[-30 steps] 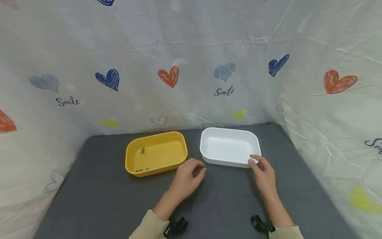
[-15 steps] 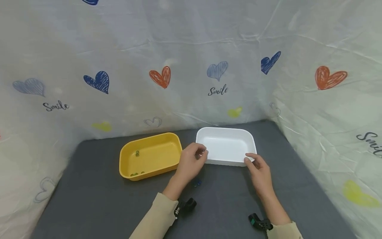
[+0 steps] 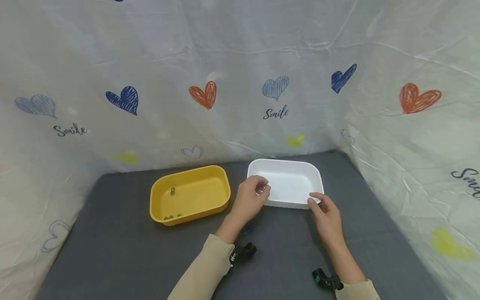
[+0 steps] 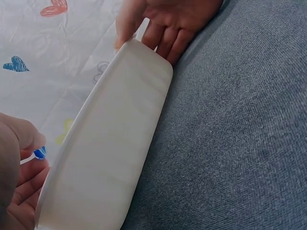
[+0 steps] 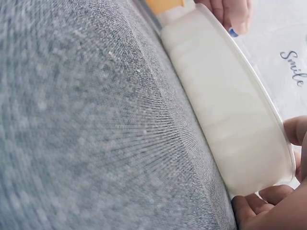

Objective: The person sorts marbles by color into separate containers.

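The left hand [image 3: 250,200] is over the near left part of the white tray [image 3: 286,205], pinching a small blue marble [image 4: 40,153] between thumb and finger; the left wrist view shows it clearly. In the right wrist view that marble [image 5: 233,32] peeks out at the fingertips beyond the tray's side. With thumb and fingers the right hand [image 3: 328,218] grips the white tray at its near right corner. Blue marbles [image 3: 248,229] lie on the cloth just below the left hand, partly beside its wrist.
A yellow tray [image 3: 189,214] stands to the left, with several green marbles [image 3: 172,191] inside it. Dark grey cloth [image 3: 150,258] covers the table. Behind and at the sides hangs a pale curtain [image 3: 232,137] printed with hearts.
From the cloth between the trays, the left hand has moved up and right to over the white tray. The right hand keeps its grip on the corner. The head view has shifted slightly.
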Tool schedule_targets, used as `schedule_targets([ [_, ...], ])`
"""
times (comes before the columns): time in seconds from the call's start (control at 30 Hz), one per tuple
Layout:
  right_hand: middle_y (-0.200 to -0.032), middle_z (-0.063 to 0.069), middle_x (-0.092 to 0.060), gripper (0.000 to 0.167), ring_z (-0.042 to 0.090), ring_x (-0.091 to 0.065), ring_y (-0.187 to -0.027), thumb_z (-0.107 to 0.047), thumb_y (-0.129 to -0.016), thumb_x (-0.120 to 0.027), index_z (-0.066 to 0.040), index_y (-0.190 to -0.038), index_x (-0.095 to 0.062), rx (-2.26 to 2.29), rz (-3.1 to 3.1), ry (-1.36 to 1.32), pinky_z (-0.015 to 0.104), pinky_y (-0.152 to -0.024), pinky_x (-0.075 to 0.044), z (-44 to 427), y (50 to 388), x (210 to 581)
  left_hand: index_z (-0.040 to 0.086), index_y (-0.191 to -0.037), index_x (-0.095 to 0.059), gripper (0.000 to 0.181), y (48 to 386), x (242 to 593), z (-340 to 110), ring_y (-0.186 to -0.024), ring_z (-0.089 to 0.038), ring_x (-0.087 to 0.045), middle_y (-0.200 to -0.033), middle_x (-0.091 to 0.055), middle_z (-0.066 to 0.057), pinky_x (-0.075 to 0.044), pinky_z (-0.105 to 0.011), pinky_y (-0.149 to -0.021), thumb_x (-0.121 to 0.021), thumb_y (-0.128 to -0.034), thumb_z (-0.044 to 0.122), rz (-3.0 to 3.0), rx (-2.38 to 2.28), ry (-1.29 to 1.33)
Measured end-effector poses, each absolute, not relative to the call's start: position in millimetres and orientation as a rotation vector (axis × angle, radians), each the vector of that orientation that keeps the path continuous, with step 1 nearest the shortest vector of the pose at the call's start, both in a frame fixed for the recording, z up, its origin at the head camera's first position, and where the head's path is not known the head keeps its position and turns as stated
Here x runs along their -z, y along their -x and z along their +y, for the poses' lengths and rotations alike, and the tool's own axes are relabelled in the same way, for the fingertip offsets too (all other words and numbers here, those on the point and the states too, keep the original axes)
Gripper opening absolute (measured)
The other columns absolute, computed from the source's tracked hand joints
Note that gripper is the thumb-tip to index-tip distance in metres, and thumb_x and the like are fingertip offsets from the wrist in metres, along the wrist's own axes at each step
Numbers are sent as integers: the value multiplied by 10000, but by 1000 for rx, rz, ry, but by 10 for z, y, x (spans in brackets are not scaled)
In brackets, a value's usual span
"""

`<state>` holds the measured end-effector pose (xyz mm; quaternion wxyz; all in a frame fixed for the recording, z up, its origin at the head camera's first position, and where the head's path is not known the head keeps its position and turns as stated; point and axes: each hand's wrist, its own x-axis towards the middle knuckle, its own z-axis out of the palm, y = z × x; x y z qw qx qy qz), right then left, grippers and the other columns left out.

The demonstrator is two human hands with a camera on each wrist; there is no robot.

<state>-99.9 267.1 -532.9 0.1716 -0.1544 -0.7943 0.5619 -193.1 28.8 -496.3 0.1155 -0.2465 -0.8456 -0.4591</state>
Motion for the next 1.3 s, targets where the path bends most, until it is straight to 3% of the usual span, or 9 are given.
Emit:
schedule_targets([
  [0.57, -807, 42, -504, 307, 165, -463, -753, -269, -1100, -704, -120, -1368, -730, -1562, -2249, 448, 290, -674, -398, 2711, 1000, 5337, 75, -1193, -760, 150, 1930, 4923, 265, -943, -119, -678, -1071, -736, -18, -599, -263, -882, -727, -1059, 135, -2518, 1371, 729],
  [0.87, -836, 82, -544, 324, 171, -480, -772, -304, -1117, -677, -128, -1385, -720, -1543, -2292, 423, 294, -698, -395, 2667, 984, 5349, 73, -1220, -759, 175, 1906, 4902, 181, -963, -103, -668, -1081, -737, 4, -595, -262, -904, -705, -1075, 155, -2535, 1421, 720],
  [1.3, -1155, 102, -655, 359, 115, -569, -971, -321, -1129, -644, -99, -1406, -701, -1526, -2310, 434, 197, -802, -438, 2659, 979, 5299, 43, -1202, -754, 175, 1704, 4798, -134, -948, -126, -679, -1072, -739, -18, -610, -267, -899, -719, -1066, 147, -2469, 1430, 720],
])
